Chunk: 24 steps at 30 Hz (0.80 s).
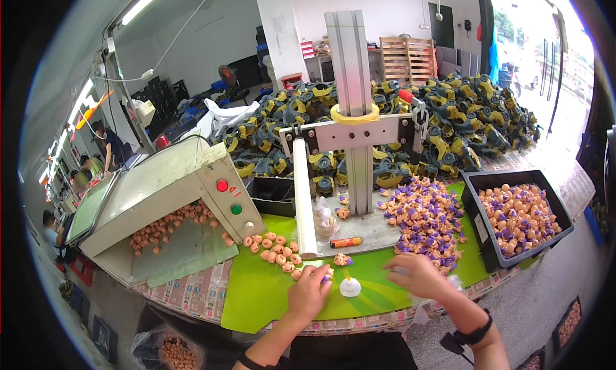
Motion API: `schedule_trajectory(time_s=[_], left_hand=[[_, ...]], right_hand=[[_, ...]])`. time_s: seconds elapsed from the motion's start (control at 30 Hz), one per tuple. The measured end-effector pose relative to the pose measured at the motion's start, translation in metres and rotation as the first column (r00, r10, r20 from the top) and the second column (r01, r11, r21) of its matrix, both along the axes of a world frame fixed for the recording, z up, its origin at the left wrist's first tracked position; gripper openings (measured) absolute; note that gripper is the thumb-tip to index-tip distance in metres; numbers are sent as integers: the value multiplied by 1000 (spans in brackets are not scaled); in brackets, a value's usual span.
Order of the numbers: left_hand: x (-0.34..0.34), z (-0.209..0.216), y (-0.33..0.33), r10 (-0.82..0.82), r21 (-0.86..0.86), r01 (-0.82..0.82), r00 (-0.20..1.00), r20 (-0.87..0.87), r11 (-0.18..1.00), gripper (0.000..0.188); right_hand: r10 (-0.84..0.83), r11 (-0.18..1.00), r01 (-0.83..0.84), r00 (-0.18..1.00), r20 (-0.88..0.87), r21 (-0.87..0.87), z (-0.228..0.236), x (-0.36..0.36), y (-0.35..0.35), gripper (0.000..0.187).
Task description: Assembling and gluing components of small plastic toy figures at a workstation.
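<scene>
On a green mat (269, 293) in a toy workshop, the left hand (309, 292) pinches a small purple piece (326, 279) beside a white dome (350, 286), while the right hand (417, 275) (blurred, grip unclear) reaches toward the orange-purple pile (427, 219).

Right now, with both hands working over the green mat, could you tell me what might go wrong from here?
1. The loose orange pieces lie close beside the left hand, near the green mat's front edge; a sideways sweep could roll some off.
2. The small white dome sits between both hands, so it might be knocked away.
3. The right hand moves beside the orange-and-purple heap and could scatter it.
</scene>
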State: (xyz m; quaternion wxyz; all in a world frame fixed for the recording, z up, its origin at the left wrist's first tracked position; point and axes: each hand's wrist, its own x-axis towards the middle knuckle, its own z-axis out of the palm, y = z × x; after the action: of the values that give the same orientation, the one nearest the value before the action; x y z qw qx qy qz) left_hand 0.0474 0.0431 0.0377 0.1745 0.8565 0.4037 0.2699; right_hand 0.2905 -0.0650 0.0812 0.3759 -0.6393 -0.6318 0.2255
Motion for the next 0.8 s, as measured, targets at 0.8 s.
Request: schedule_trajectory(time_s=[0.8], left_hand=[[-27,14,-111,213,-657,436,710,671,615,22]], right_hand=[[-553,485,845,497,-669,227,1,46,-78,28]])
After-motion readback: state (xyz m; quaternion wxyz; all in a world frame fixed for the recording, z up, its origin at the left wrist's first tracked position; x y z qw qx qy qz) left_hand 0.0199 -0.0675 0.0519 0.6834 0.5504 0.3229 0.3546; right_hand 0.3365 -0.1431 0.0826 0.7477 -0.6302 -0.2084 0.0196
